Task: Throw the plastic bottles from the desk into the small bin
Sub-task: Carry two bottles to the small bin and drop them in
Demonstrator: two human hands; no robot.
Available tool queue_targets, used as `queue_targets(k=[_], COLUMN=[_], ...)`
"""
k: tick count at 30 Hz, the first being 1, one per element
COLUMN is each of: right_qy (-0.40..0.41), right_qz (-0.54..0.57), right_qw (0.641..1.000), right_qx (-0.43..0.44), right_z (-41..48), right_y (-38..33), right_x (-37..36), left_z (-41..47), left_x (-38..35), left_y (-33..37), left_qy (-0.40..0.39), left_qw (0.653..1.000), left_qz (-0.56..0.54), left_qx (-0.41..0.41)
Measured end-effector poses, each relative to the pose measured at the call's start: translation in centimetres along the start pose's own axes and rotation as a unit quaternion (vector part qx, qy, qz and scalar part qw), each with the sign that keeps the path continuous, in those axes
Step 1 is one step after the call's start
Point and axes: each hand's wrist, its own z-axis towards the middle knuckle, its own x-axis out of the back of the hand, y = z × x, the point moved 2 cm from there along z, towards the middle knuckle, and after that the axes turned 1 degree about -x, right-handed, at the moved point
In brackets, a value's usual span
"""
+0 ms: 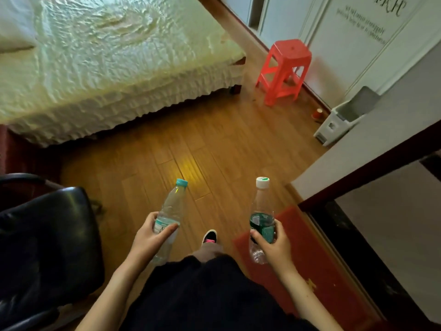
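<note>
My left hand (150, 237) grips a clear plastic bottle with a light blue cap (171, 209), tilted with its cap pointing away from me. A second clear bottle, with a white cap and a dark green label (261, 211), is gripped in my right hand (274, 246). Both bottles hang over the wooden floor in front of my body. The small white bin with a grey lid (343, 115) stands on the floor at the far right, against the white wall, well beyond both hands.
A bed with a pale ruffled cover (107, 68) fills the upper left. A red plastic stool (284, 70) stands near the bin, with a small red cup (317, 113) beside it. A black chair (47, 247) is at my left, and a red mat (305, 259) lies by the doorway.
</note>
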Motion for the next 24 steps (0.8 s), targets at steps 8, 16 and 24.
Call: queue_targets(k=[8, 16, 24], right_qy=[0.107, 0.163, 0.108], right_qz=[0.028, 0.058, 0.048], right_qw=[0.993, 0.983, 0.993], right_qx=[-0.037, -0.069, -0.027], right_z=[13.6, 29.3, 51.4], right_y=[-6.5, -8.6, -17.8], right_x=[4.0, 8.0, 12.7], left_z=[18.2, 33.0, 47.3], left_x=[-5.4, -13.2, -17.4], left_y=[17.2, 26.3, 37.8], left_qy=[-0.109, -0.157, -0.105], left_qw=[0.989, 0.980, 0.993], left_qz=[0.045, 0.079, 0.046], left_qx=[-0.087, -0.090, -0.040])
